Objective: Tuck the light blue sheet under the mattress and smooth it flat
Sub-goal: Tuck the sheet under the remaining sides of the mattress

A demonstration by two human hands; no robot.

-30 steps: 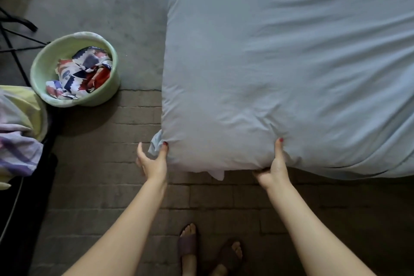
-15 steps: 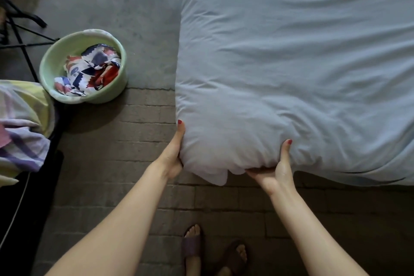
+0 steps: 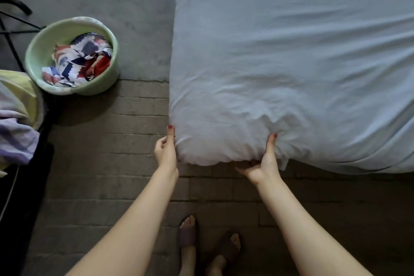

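I look down from the head camera at the near left corner of the mattress (image 3: 291,63), which lies on the floor. The light blue sheet (image 3: 280,87) covers its whole visible top and wraps over this corner.

My left hand (image 3: 165,152) rests against the left side of the corner, thumb straight up along the cloth; whether its other fingers hold anything I cannot tell. My right hand (image 3: 261,164) grasps the near edge, thumb on top, fingers curled underneath where bunched sheet hangs.

I judge the tuck at this corner to be partly done: the left side looks wrapped, but a loose flap shows at the near edge beside my right hand. Smoothing is still ahead: puckers gather around the corner and long creases run across the top toward the far right.
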